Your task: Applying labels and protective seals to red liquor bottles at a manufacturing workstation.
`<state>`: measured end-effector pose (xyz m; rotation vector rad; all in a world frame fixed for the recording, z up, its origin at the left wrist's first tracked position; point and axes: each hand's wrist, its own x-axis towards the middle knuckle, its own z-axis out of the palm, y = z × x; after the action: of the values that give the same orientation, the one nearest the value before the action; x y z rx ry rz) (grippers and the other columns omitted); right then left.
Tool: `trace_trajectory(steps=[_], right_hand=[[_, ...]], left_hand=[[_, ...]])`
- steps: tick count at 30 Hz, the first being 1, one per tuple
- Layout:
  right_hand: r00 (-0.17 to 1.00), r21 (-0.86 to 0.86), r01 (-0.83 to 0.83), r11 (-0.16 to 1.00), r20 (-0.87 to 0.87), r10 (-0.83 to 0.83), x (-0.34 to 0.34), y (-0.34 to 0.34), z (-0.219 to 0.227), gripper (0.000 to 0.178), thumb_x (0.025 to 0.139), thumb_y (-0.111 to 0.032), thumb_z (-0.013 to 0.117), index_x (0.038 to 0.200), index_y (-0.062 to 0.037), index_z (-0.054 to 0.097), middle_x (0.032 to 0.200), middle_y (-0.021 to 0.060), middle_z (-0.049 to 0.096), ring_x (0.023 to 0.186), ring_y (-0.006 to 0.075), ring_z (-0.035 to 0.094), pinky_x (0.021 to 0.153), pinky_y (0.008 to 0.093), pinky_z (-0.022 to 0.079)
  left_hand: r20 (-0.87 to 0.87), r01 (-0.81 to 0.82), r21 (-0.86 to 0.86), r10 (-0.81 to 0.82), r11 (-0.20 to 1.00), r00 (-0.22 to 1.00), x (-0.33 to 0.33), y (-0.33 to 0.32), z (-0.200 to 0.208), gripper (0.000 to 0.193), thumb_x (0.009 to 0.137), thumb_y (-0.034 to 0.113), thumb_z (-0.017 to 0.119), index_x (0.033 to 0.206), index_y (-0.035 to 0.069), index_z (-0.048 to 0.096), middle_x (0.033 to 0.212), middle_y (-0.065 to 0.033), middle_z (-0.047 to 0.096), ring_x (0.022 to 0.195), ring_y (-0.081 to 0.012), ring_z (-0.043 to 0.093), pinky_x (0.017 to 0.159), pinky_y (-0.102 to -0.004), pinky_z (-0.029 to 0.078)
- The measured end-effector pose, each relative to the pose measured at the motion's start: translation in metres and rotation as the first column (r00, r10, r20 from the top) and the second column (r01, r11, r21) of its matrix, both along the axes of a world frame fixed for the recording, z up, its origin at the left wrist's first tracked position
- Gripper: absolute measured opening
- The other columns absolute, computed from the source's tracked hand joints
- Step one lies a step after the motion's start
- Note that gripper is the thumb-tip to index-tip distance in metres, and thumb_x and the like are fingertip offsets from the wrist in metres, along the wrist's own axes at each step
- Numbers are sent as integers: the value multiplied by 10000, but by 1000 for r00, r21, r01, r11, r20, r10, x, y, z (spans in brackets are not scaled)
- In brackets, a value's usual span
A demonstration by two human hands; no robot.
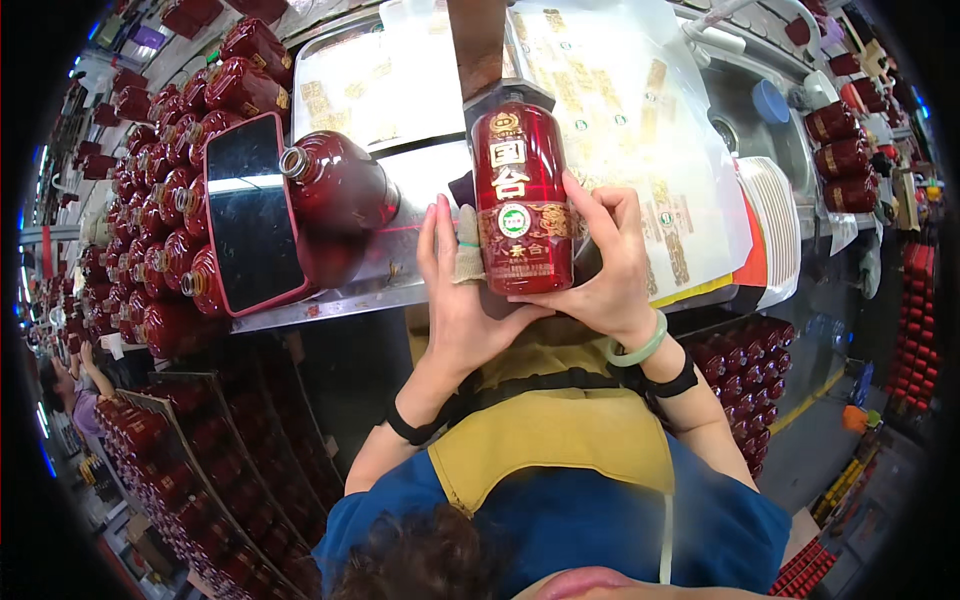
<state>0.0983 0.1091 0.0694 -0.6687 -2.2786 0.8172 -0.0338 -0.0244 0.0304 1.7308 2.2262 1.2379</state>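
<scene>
Dark hair [425, 560] and a blue shirt with a yellow apron [560, 440] fill the bottom. Above them, left hand [462, 300] and right hand [600, 265] clasp a labelled red bottle [522, 200] upright over the metal bench edge [330, 300], beside a phone [250, 215] and unlabelled red bottles [170, 220].

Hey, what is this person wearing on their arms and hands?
Left hand: a beige cloth wrap on one finger, a black wristband. Right hand: a pale green bangle and a black band. Forearms bare, short blue sleeves.
</scene>
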Motion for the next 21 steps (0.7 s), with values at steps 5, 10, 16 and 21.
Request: trace_trajectory(steps=[5,10,16,21], right_hand=[[995,44,-83,996,51,81,4,0,2,911,571,-388,925,1331,-33,569,1019,116,477,826,227,545,708,338,496],[1000,-188,-19,982,-23,14,15,17,5,588,745,-287,832,1238,-54,612,969,102,535,896,241,539,825,344,458],[987,-703,40,710,-82,-137,15,17,-32,610,859,-291,758,1350,-14,525,888,-7,494,744,78,457,686,229,401],[994,-773,-15,634,-78,-72,7,20,-40,607,879,-262,743,1364,23,516,805,-64,451,693,31,381,630,201,352]], left_hand=[[200,-71,153,39,986,979,4,17,-6,871,666,119,869,1400,-58,434,1376,-221,505,1221,-374,525,1018,-433,442],[204,-49,188,10,981,979,6,21,-13,926,654,108,887,1422,-59,397,1386,-231,491,1229,-363,541,1020,-406,458],[592,108,164,-185,981,784,-7,22,6,993,708,213,854,1480,-66,296,1452,-210,444,1348,-294,430,1121,-403,329],[887,12,157,-147,987,439,2,37,1,642,1005,173,540,1528,-10,218,1516,-159,362,1365,-224,400,1126,-365,327]])
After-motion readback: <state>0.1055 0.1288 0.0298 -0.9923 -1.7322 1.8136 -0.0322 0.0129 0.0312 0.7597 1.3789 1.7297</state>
